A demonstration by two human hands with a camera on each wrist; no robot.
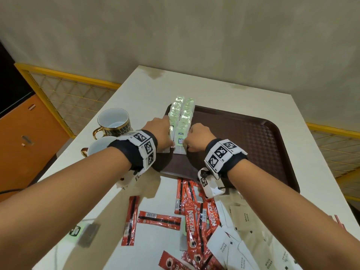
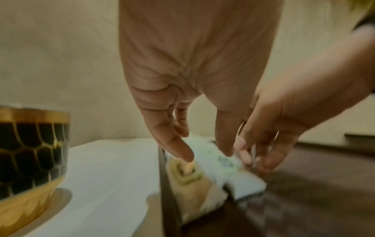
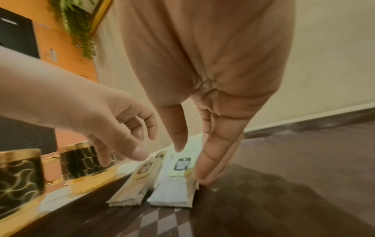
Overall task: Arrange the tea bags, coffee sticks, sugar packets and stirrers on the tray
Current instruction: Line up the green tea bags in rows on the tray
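Two rows of green-and-white tea bags (image 1: 181, 114) stand overlapped along the left edge of the brown tray (image 1: 253, 145). My left hand (image 1: 158, 131) has straight fingers touching the left row (image 2: 182, 174). My right hand (image 1: 198, 136) presses straight fingers against the right side of the right row (image 3: 174, 190), its thumb over the top. Neither hand holds anything. Red coffee sticks (image 1: 194, 217) and white sugar packets (image 1: 245, 219) lie loose on the table in front of the tray.
Two black-and-gold cups (image 1: 114, 121) (image 1: 99, 147) stand just left of the tray, close to my left wrist. One stray tea bag (image 1: 76, 230) lies near the table's front left. The tray's patterned floor (image 3: 284, 192) stretches to the right of the rows.
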